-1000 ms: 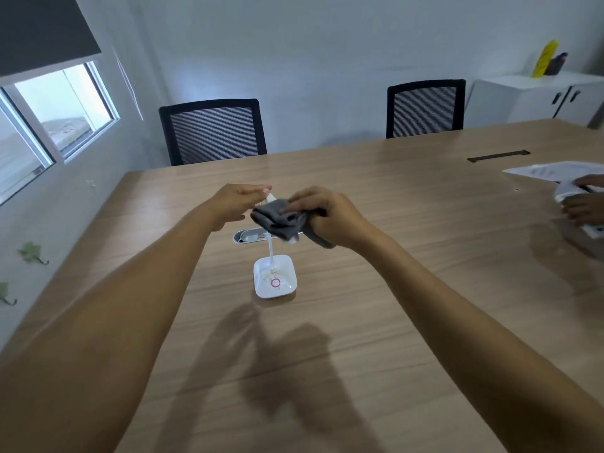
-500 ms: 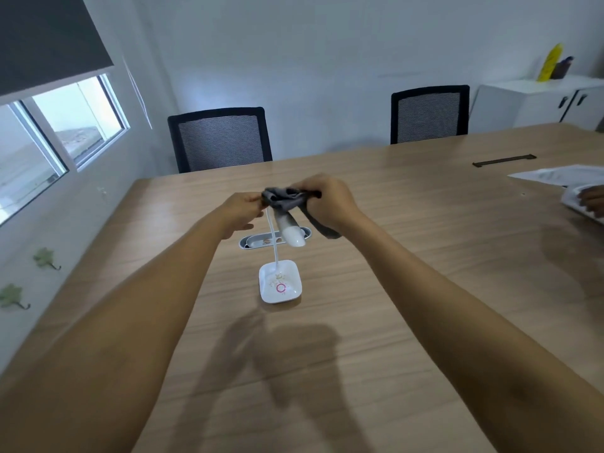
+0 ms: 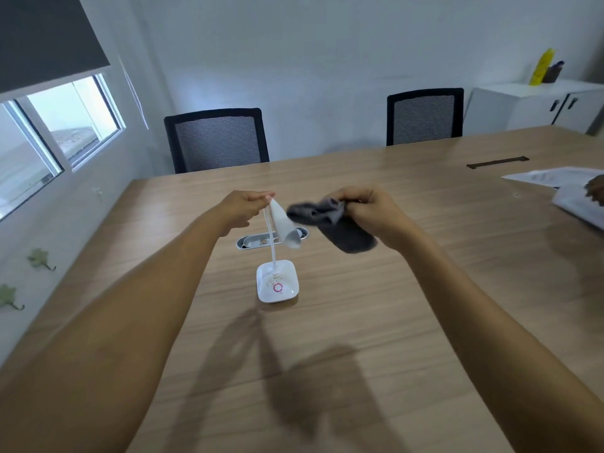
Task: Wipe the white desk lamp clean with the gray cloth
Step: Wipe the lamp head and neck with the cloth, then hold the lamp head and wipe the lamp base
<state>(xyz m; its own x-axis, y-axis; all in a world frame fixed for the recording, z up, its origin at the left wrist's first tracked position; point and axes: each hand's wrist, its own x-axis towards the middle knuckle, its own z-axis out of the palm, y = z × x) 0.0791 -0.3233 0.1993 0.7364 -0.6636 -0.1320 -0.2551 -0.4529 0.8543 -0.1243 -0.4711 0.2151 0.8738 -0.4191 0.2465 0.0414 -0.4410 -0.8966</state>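
Note:
The white desk lamp (image 3: 285, 227) stands mid-table on a square base (image 3: 277, 285) with a red ring, its thin neck rising to a head that hangs downward. My left hand (image 3: 243, 206) pinches the top of the lamp where neck meets head. My right hand (image 3: 369, 209) grips the gray cloth (image 3: 330, 220), bunched at the fingers with a flap hanging below. The cloth sits just right of the lamp head, a small gap between them.
A wooden table (image 3: 359, 322) fills the view, with an oval cable port (image 3: 258, 240) behind the lamp and a slot (image 3: 496, 161) far right. Papers (image 3: 555, 178) and another person's hand (image 3: 596, 191) lie at the right edge. Two black chairs (image 3: 217, 138) stand behind.
My right hand has pulled the cloth off the lamp head to the right, leaving the white head bare. My left hand stays on the top of the lamp.

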